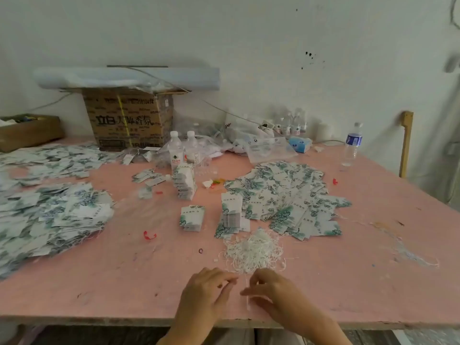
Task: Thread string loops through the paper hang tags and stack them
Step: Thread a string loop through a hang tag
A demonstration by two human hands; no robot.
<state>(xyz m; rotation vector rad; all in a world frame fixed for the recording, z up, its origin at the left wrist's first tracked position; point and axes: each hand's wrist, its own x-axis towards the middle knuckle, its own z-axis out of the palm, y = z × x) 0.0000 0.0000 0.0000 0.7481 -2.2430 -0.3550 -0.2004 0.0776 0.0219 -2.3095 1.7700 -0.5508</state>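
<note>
1. The only view comes from a wide-angle camera worn on the person's head.
2. It faces forward and tilts down across the pink table (124,282), whose near edge runs along the bottom of the frame.
3. The left hand (206,292) and right hand (273,292) lie nearest the lens, low and about centre.
4. Farther off, the view reaches the table's back edge and right side, and the pale wall (273,46) fills the upper part.
</note>
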